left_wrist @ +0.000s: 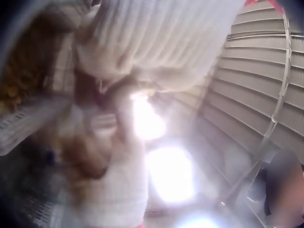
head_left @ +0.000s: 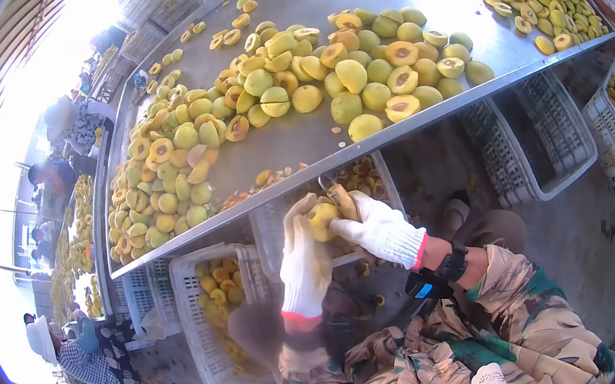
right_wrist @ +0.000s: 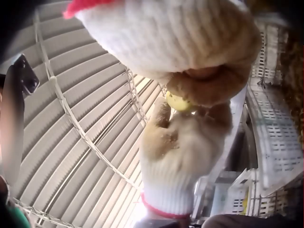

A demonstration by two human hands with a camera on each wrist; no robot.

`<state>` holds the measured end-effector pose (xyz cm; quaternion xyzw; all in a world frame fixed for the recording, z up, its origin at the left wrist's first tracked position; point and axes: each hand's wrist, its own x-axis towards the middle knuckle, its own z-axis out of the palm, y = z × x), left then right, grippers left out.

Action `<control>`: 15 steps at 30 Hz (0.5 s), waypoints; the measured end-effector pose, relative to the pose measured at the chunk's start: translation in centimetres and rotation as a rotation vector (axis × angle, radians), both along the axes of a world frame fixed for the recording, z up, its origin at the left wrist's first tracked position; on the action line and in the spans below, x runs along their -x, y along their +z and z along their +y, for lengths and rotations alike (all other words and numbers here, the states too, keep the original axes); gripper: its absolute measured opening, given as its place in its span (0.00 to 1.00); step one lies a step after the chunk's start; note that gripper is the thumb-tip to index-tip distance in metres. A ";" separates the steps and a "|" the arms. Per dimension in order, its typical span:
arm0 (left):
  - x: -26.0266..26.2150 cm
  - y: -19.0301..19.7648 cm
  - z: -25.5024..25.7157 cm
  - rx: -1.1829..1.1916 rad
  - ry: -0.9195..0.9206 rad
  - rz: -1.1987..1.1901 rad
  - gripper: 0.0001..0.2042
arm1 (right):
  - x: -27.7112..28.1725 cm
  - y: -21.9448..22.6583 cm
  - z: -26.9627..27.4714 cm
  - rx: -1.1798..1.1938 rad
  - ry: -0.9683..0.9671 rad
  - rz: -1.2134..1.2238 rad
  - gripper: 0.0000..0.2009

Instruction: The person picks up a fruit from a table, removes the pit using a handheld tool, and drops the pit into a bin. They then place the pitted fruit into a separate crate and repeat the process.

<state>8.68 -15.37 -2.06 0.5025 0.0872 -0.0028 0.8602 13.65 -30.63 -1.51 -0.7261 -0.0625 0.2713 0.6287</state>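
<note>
In the head view both hands wear white knit gloves and meet just past the metal table's near edge. My left hand (head_left: 302, 262) holds a yellow peach (head_left: 322, 222) between its fingers and thumb. My right hand (head_left: 388, 234) grips a brown-handled pitting tool (head_left: 341, 202) with a curved metal loop, and its thumb lies against the peach. In the right wrist view the peach (right_wrist: 178, 101) shows between the two gloves, its far side hidden by fingers. The left wrist view is blurred; the left glove (left_wrist: 156, 42) fills its top.
Heaps of halved peaches (head_left: 169, 190) lie on the metal table (head_left: 264, 155). Below stand a white crate (head_left: 196, 344) with peach halves, another catching scraps under the hands, and a crate (head_left: 535, 141) at right. Other people (head_left: 90, 357) work at left.
</note>
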 end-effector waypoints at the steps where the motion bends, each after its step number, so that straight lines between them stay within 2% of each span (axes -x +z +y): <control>1: 0.0 0.0 0.4 -0.008 -0.024 -0.010 0.23 | 0.0 -0.4 0.1 0.014 0.002 -0.033 0.23; 5: 0.7 0.3 0.6 0.036 -0.052 -0.077 0.23 | 0.1 -0.2 -0.3 -0.104 -0.007 0.020 0.24; 8: 0.8 0.9 0.2 -0.122 -0.032 -0.165 0.28 | 0.4 -1.3 0.1 -0.102 -0.018 -0.028 0.25; 9: 0.7 0.7 0.2 -0.052 0.002 -0.165 0.29 | 0.8 -2.0 0.5 -0.118 -0.089 -0.141 0.23; 12: 0.4 0.1 0.6 0.050 0.067 -0.210 0.30 | 1.7 -1.1 -0.2 -0.010 -0.078 -0.365 0.22; 13: 0.2 0.0 0.9 0.025 0.080 -0.223 0.31 | 1.8 0.6 -0.8 0.036 0.030 -0.307 0.21; 15: 0.2 0.0 1.6 -0.027 0.098 -0.235 0.33 | 2.0 0.2 -0.8 0.071 0.155 -0.273 0.20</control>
